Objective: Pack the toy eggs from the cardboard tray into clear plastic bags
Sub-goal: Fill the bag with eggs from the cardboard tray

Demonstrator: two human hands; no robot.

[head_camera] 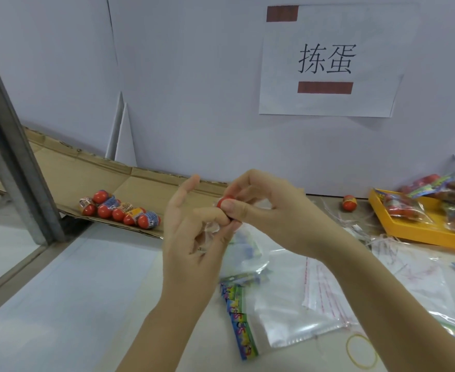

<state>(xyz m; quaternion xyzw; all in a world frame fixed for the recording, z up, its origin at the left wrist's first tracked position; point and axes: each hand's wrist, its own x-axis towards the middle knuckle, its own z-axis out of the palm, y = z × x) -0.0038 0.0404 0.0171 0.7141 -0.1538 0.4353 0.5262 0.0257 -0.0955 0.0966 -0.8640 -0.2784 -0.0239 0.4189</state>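
Note:
My right hand [264, 210] pinches a red toy egg [225, 202] between thumb and fingers, above the table's middle. My left hand [191, 232] is raised beside it; its lower fingers curl round the mouth of a clear plastic bag [245, 248] that hangs just under the egg, while its index finger points up. Several red toy eggs [121, 209] with printed wrappers lie in a row on the flat cardboard tray [146, 181] at the left. One more egg [349, 202] stands alone by the wall at the right.
A yellow tray [419, 232] with filled bags of eggs sits at the right. Empty clear bags [315, 304], colourful header cards [241, 326], a yellow rubber band [360, 351] and loose ties lie on the white table. A metal post [14, 146] stands at the left.

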